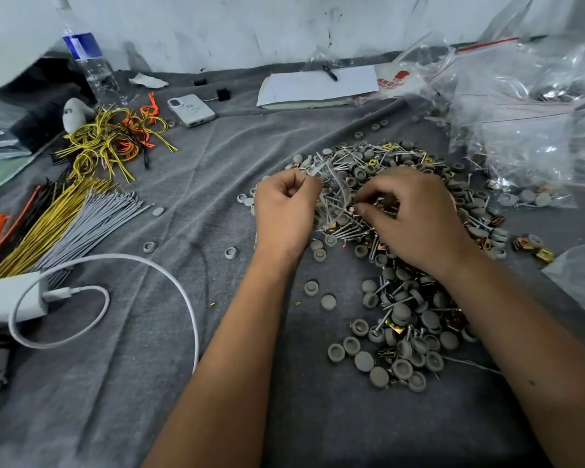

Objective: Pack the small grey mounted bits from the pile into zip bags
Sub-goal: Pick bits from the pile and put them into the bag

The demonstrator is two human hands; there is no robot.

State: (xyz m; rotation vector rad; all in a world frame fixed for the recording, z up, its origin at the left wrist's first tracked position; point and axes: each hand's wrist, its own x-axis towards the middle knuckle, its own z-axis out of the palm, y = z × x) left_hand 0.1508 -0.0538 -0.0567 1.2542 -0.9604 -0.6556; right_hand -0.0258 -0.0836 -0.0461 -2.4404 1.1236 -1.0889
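So the left hand [284,211] has its fingers curled tight, pinching the mouth of a small clear zip bag [331,197] that lies on the pile of grey bits [399,258], with screws already inside it. Right hand [416,217] has thumb and fingertips pinched together right at the bag's opening; can't tell what's between them. Pile sits on a grey cloth [169,383], mixed with screws and brass clips. More filled bags [527,157] heaped to the right, wire bundles [81,217] and a white cable [122,265] off to the left
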